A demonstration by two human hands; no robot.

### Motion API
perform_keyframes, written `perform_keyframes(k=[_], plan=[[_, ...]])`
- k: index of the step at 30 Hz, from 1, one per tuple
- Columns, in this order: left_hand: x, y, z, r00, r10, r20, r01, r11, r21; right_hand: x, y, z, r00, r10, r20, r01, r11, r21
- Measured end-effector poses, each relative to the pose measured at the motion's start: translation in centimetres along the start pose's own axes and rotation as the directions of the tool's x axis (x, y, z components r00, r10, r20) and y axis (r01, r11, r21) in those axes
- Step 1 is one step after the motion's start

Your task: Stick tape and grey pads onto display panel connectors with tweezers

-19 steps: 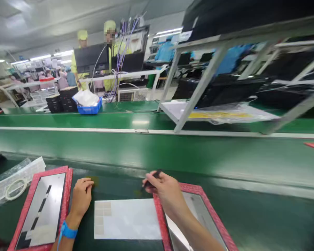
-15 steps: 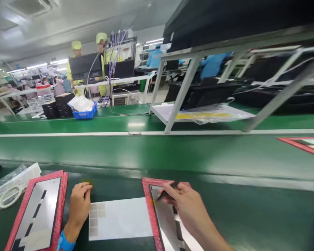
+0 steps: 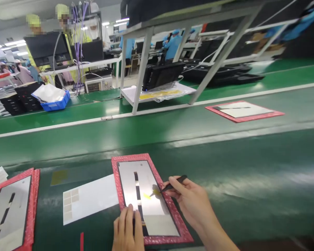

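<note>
My right hand (image 3: 192, 200) grips black tweezers (image 3: 175, 184) at the right edge of a flat mirror-like panel (image 3: 128, 170). A small yellow piece (image 3: 147, 196) shows at the tweezers' tips, over the panel; whether it touches the surface I cannot tell. Down the panel runs a line of black and light strips. Under the panel lies pink bubble wrap (image 3: 170, 209). My left hand (image 3: 128, 232) rests with fingers stretched out on the panel's lower left part. Left of the panel is a white sheet (image 3: 94, 198) with several greyish squares at one end.
Another panel (image 3: 9, 212) lies on pink wrap at the left. A third panel (image 3: 243, 109) sits on wrap farther off at the right. Behind stand a metal rack (image 3: 141, 69) and a blue bin (image 3: 56, 103). Several people are in the background.
The view has swung right. My left hand has gone from beside the white sheet onto the panel. My right hand, with the tweezers, has shifted to the panel's right edge.
</note>
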State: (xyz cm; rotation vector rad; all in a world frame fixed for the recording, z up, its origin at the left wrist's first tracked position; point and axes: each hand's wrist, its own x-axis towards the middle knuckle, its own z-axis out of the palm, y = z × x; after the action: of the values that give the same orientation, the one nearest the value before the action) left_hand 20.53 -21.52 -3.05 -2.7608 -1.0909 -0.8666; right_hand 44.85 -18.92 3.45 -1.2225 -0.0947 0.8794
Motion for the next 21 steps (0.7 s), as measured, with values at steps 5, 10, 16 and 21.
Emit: perform_keyframes(k=[5,10,16,21], plan=[[1.3,-0.4,-2.5,0.988,0.051,0.145,-0.048,0.999,-0.025,-0.3,0.8,-1.1,0.998,-0.055,0.011,0.055,0.998,0.01],[2.6,-1.4,-2.8,0.983,0.061,0.171,-0.032,0.986,-0.164,0.4,1.4,-1.9,0.998,-0.059,-0.015,0.059,0.998,-0.004],[3.0,-1.2,-2.5,0.991,0.035,0.126,-0.004,0.972,-0.235,-0.2,0.7,-1.7,0.998,-0.056,0.013,0.056,0.997,-0.046],[3.5,-1.0,-2.9,0.993,0.026,0.113,0.008,0.957,-0.291,-2.1,0.3,-0.9,0.994,-0.022,0.109,0.04,0.985,-0.168]])
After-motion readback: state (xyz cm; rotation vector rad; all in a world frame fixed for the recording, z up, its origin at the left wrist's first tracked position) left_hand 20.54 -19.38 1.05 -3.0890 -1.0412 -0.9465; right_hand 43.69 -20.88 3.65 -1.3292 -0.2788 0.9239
